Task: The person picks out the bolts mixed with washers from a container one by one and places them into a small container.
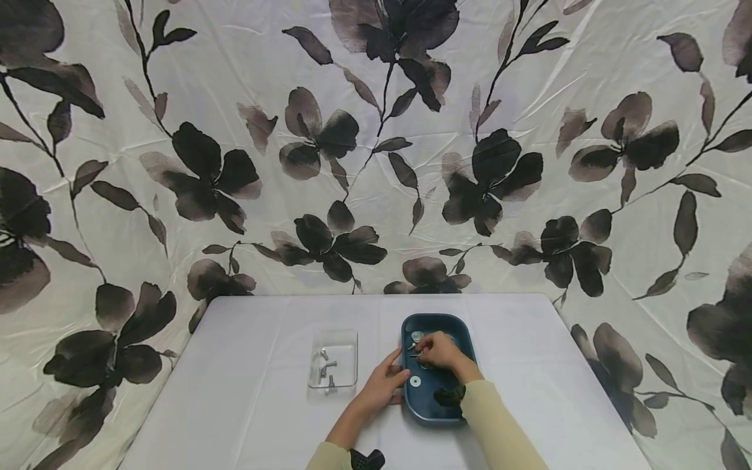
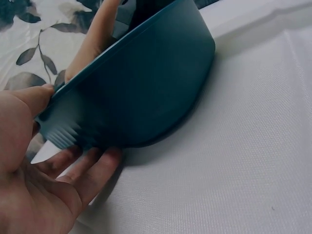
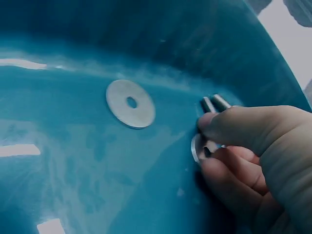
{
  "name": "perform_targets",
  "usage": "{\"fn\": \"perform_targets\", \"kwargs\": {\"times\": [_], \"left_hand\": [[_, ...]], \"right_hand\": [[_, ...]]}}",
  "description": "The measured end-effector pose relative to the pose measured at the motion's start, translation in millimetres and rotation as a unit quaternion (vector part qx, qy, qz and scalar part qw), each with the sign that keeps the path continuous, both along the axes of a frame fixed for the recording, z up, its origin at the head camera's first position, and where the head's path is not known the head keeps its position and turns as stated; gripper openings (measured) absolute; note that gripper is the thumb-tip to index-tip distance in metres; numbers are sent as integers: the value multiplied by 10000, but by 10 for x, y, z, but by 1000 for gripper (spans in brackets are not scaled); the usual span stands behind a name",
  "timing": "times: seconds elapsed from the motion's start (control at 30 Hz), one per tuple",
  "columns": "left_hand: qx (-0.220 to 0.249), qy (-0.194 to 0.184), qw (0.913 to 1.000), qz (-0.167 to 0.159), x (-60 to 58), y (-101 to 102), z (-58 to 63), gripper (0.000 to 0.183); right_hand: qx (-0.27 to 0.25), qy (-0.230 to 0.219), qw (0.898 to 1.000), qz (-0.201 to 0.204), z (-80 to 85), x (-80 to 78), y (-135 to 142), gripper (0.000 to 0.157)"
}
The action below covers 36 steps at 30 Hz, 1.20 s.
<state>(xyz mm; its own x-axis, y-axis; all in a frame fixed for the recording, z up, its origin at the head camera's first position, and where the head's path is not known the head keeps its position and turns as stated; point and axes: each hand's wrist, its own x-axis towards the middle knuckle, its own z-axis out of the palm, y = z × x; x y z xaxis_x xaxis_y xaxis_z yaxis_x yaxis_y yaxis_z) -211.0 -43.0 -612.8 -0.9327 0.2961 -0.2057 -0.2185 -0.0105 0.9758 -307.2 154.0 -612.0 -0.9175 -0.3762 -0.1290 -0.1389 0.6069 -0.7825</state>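
A deep blue tray [image 1: 437, 414] stands on the table. My left hand [image 1: 380, 384] holds it by the left side; in the left wrist view the thumb lies at the rim and the fingers curl against the lower wall. Inside the tray, my right hand [image 1: 440, 351] pinches a small metal bolt [image 3: 208, 151], mostly covered by the fingertips. Two threaded shafts [image 3: 208, 105] show just past the thumb, and a thin washer edge [image 3: 196, 147] appears beside the fingers. A flat round washer [image 3: 130, 104] lies apart on the tray floor, also seen from the head.
Left of the tray stands a clear plastic box [image 1: 333, 339] with several metal bolts [image 1: 330, 363] in it. A white cloth covers the table [image 1: 235, 391]. Behind it hangs a flowered curtain [image 1: 376, 163].
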Motion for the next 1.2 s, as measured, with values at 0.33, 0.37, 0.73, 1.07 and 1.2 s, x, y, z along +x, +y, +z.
{"fn": "perform_targets", "kwargs": {"times": [0.33, 0.37, 0.73, 1.07, 1.2], "left_hand": [[-67, -36, 9998, 160, 89, 7, -51, 67], [-76, -29, 9998, 168, 103, 8, -56, 67], [-80, 119, 9998, 153, 26, -1, 0, 62], [-278, 378, 9979, 444, 17, 51, 23, 60], [-604, 555, 9949, 586, 43, 33, 69, 56]], "right_hand": [[-135, -100, 9995, -253, -70, 96, 16, 5], [-142, -103, 9995, -263, -80, 107, 15, 4], [-234, 271, 9989, -298, 10, 41, 25, 5], [651, 1308, 9879, -522, 162, -6, 88, 7], [974, 1516, 9821, -558, 226, 3, 99, 7]]}}
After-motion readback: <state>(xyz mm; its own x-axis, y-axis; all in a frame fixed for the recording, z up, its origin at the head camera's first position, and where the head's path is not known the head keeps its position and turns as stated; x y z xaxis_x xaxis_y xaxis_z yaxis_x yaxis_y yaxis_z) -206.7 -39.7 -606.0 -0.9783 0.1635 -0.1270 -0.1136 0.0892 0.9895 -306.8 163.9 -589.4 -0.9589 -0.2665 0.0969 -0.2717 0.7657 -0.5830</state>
